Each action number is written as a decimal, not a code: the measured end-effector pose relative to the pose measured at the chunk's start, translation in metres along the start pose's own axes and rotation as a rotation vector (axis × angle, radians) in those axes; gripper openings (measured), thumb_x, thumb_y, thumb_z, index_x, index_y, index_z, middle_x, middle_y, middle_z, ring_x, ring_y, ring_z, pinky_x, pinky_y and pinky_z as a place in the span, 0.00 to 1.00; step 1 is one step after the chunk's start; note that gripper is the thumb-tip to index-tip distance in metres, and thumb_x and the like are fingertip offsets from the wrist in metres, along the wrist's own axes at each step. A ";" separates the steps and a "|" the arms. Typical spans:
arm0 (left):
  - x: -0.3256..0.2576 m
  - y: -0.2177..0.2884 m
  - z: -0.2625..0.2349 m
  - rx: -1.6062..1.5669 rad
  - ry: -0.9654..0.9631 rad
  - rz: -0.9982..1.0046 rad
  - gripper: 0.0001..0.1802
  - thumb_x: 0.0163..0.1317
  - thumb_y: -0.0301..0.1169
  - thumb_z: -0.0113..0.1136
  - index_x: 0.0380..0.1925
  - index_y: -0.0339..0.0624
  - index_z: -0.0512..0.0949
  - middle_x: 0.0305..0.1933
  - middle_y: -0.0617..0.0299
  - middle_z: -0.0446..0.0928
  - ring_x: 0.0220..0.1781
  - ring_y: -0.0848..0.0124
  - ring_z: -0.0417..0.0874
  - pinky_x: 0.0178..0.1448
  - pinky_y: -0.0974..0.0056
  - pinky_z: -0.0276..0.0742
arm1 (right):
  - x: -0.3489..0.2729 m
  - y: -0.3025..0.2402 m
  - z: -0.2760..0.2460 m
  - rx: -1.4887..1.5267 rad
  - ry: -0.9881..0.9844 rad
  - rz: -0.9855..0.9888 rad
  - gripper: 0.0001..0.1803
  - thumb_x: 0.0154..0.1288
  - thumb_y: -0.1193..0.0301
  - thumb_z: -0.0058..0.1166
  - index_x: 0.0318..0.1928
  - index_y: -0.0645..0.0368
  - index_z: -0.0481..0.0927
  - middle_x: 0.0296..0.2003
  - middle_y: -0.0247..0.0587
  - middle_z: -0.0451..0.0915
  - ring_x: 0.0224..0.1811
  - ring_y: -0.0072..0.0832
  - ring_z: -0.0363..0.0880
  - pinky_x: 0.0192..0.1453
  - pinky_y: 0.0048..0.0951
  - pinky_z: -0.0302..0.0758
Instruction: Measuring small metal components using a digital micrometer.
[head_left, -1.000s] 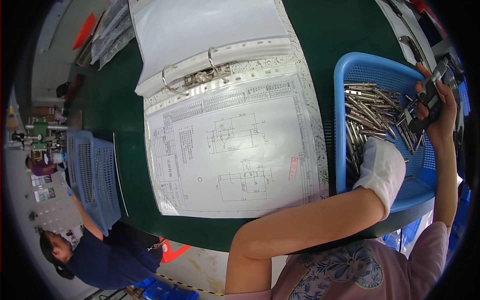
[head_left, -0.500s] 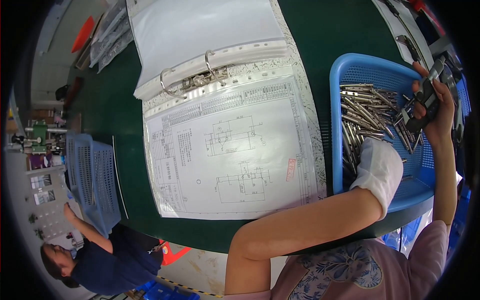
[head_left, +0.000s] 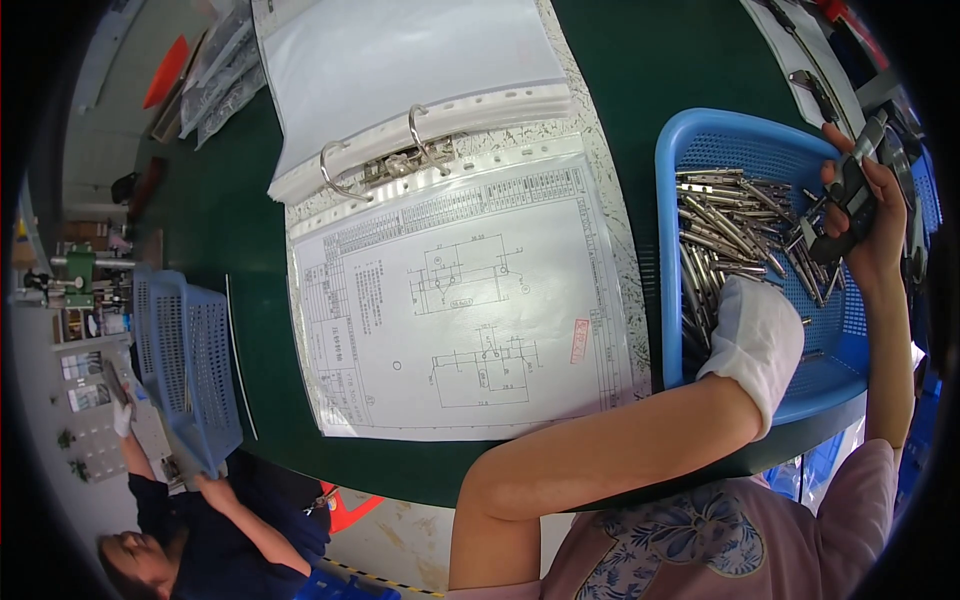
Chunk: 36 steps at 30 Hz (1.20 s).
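Two hands over the blue basket (head_left: 700, 135) at the bench's (head_left: 240, 210) right edge. Left hand (head_left: 758, 335), white-gloved, rests palm-down on the metal pins (head_left: 722, 222); whether it grips one, can't tell. Right hand (head_left: 868, 225) is closed around a dark caliper (head_left: 850, 195), just right of the pile. Pins' long axes mostly run toward the caliper; left hand nearer them. Versus a second ago: hands barely moved; the co-worker (head_left: 200, 530) at lower left has shifted.
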<state>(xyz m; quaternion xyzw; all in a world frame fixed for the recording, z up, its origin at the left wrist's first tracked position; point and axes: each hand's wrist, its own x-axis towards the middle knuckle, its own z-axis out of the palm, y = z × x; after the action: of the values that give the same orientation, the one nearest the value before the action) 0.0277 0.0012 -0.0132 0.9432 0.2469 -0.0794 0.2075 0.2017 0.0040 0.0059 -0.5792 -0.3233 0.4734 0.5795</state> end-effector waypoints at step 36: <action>-0.022 -0.017 -0.035 -1.511 0.495 -0.152 0.08 0.59 0.31 0.51 0.35 0.37 0.71 0.27 0.62 0.73 0.28 0.75 0.74 0.36 0.71 0.72 | -0.034 -0.029 0.005 0.475 -0.342 0.137 0.34 0.63 0.48 0.20 0.35 0.66 0.73 0.23 0.47 0.75 0.11 0.24 0.66 0.16 0.22 0.65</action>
<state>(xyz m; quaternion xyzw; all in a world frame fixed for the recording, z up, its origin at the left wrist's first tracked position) 0.0018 0.0205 0.0180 0.5182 0.3363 0.3071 0.7239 0.1904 -0.0220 0.0408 -0.3597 -0.2565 0.6645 0.6027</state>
